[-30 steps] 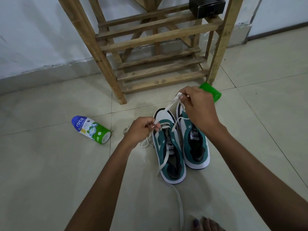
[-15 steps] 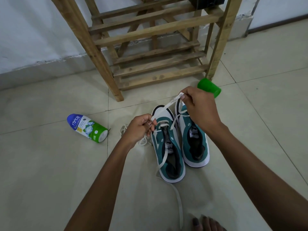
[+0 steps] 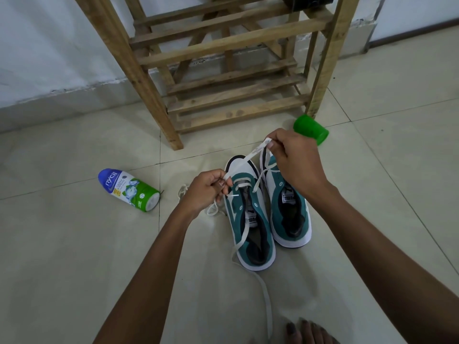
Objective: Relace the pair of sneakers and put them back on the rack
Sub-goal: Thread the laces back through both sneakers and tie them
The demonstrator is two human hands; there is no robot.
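While the pair stood on the floor: two teal and white sneakers were side by side, toes pointing to the wooden rack [image 3: 223,70].
Left sneaker [image 3: 250,219]: it was just beside the right sneaker [image 3: 289,209], a little nearer to the person, with only the lowest eyelets laced.
Left hand [image 3: 203,192]: the fingers were curled and pinched the white lace [image 3: 244,161] close to the toe of the left sneaker.
Right hand [image 3: 295,162]: it was raised over the toe of the right sneaker, and thumb and forefinger pinched the other part of the same lace near its tip.
Lace between hands: it was pulled straight and slanted up from the left hand to the right.
Loose lace: one end lay along the left sneaker and ran over the floor tiles [image 3: 62,256] toward the person.
Rack: it stood behind the sneakers, against the wall.
Powder bottle [image 3: 129,189]: it lay on its side, left of the hands.
Green cup [image 3: 311,130]: it lay near the right front leg of the rack.
Toes [image 3: 308,331]: they were visible at the bottom edge.
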